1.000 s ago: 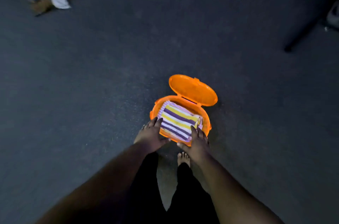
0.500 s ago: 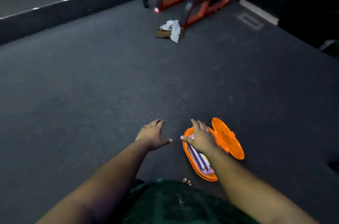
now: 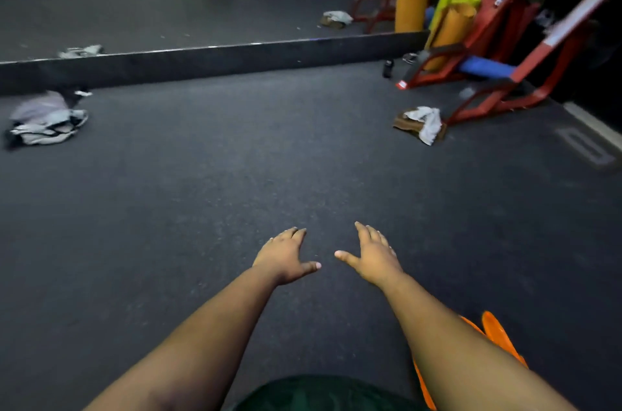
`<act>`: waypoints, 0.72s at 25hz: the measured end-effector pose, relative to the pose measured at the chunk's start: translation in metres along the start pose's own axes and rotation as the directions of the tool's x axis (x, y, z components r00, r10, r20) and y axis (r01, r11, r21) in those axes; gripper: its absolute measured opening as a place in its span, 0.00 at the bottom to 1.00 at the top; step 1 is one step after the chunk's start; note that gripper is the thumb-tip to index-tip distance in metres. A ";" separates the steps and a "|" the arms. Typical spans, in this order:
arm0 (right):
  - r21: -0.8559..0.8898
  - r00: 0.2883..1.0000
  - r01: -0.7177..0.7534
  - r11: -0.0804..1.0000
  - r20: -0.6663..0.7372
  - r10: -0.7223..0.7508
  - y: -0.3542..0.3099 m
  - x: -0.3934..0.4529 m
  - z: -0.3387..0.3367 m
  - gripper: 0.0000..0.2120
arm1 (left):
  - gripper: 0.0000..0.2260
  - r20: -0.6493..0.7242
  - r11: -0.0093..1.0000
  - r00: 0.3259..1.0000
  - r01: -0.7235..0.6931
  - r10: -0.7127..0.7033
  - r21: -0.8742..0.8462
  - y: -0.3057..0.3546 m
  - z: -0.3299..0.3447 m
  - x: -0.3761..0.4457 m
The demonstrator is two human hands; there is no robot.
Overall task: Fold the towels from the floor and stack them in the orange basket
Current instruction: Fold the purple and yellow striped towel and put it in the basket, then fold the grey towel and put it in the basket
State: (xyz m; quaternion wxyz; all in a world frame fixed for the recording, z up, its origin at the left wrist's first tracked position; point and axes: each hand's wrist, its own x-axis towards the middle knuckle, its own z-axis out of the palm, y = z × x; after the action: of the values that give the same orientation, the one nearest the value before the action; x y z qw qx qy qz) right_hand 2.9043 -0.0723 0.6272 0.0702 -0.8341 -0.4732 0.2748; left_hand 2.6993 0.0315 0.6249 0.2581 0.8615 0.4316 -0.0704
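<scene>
My left hand (image 3: pixel 285 256) and my right hand (image 3: pixel 373 255) hover side by side over the dark floor, fingers straight, holding nothing. The orange basket (image 3: pixel 498 340) peeks out at the bottom right, mostly hidden behind my right forearm; its inside is not visible. A crumpled white towel (image 3: pixel 424 122) lies on something brown far ahead to the right. A grey and white bundle of cloth (image 3: pixel 47 122) lies far to the left.
A wall mirror with a dark base ledge (image 3: pixel 215 62) runs across the back, reflecting a standing person, an orange basket and cloths. Red metal gym frames (image 3: pixel 505 50) with rolled mats (image 3: pixel 412 6) stand at the back right. A small dark bottle (image 3: pixel 387 68) stands near them.
My view has swung up from the basket to the room. Both hands have left the basket rim and now hover over bare floor; the basket has slid to the bottom right edge.
</scene>
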 end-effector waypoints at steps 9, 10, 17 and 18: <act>-0.126 0.902 0.423 0.897 0.145 -0.406 -0.242 0.108 0.030 0.47 | 0.45 -0.156 0.928 0.920 0.337 -0.361 -0.157 -0.189 -0.100 -0.031; -0.140 0.875 0.477 0.868 0.167 -0.454 -0.267 0.124 0.035 0.47 | 0.45 -0.172 0.907 0.896 0.382 -0.410 -0.176 -0.206 -0.108 -0.031; -0.164 0.676 0.729 0.665 0.331 -0.659 -0.419 0.215 0.060 0.47 | 0.46 -0.226 0.730 0.698 0.611 -0.679 -0.306 -0.307 -0.168 -0.036; -0.164 0.654 0.748 0.643 0.347 -0.672 -0.441 0.225 0.063 0.47 | 0.46 -0.228 0.706 0.672 0.633 -0.705 -0.317 -0.321 -0.176 -0.035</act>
State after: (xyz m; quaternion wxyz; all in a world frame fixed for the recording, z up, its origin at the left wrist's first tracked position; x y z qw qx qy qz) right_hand 2.6307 0.3444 0.6522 -0.0122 -0.5364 -0.8041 0.2559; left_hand 2.4090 0.2544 0.6648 0.2269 0.6079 0.7602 0.0320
